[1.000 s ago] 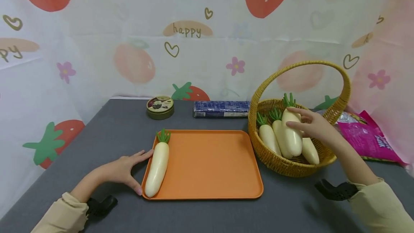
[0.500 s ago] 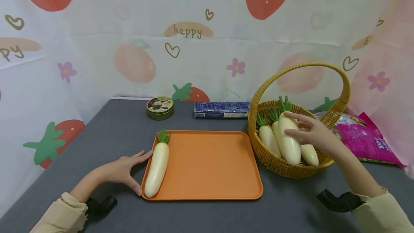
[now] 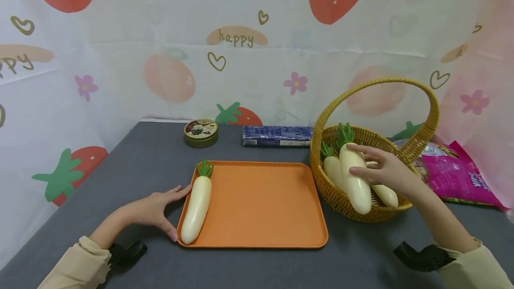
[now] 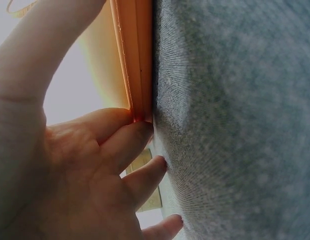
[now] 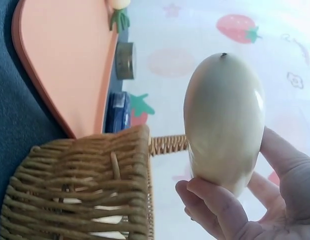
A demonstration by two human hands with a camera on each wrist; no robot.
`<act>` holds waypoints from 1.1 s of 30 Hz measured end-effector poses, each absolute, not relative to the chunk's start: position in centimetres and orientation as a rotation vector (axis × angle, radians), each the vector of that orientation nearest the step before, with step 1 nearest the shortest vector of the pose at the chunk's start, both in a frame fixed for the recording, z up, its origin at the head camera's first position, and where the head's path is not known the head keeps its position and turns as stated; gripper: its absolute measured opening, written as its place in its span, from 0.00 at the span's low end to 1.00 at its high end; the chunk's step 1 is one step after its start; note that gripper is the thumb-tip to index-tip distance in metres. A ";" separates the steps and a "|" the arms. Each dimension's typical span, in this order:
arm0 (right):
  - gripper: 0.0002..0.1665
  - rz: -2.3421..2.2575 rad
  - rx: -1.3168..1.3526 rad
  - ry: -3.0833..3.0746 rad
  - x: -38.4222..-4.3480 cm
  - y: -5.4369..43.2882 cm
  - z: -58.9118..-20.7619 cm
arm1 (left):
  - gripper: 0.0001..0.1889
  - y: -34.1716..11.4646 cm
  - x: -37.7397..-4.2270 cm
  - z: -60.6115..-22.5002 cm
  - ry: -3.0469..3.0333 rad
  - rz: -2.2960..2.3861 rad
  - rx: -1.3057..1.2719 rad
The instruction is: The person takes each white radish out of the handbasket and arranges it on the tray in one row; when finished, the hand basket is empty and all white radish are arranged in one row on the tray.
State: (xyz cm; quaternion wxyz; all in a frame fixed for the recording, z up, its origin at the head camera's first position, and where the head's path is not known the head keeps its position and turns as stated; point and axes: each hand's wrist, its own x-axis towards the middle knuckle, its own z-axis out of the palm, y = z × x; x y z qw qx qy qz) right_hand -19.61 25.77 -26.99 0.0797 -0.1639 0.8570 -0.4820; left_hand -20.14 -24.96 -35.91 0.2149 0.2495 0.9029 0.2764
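Observation:
My right hand (image 3: pixel 383 168) grips a white radish (image 3: pixel 355 179) with green leaf stubs, thumb on one side and fingers on the other. In the right wrist view the held radish (image 5: pixel 224 120) stands blunt end up, beside the wicker basket (image 5: pixel 95 185). More white radishes (image 3: pixel 333 171) lie in the basket (image 3: pixel 341 204). On the left, my left hand (image 3: pixel 148 211) touches the left edge of the orange tray (image 3: pixel 261 208), thumb and fingers spread. One radish (image 3: pixel 196 208) lies along that side of the tray. The left wrist view shows fingertips against the tray's rim (image 4: pixel 136 60).
A round tin (image 3: pixel 201 134) and a blue flat package (image 3: pixel 277 136) stand behind the tray. The basket's tall handle (image 3: pixel 385 81) arches over its contents. To the right of the basket lies a pink bag (image 3: pixel 462 173). A printed cloth hangs behind the table.
My right hand has moved the held radish left and toward me, from over the basket's middle to its front left rim. The left hand stays at the tray's edge.

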 end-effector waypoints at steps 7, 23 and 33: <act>0.34 -1.425 -0.514 2.559 -19.2 25.3 -27.3 | 0.58 -25.0 -20.2 -35.9 2.504 0.767 0.702; 0.34 -1.487 -0.506 2.468 -18.3 24.8 -27.4 | 0.58 -24.8 -20.1 -35.8 2.498 0.776 0.721; 0.32 -1.506 -0.505 2.375 -17.6 24.2 -27.7 | 0.58 -25.0 -20.2 -36.0 2.508 0.766 0.726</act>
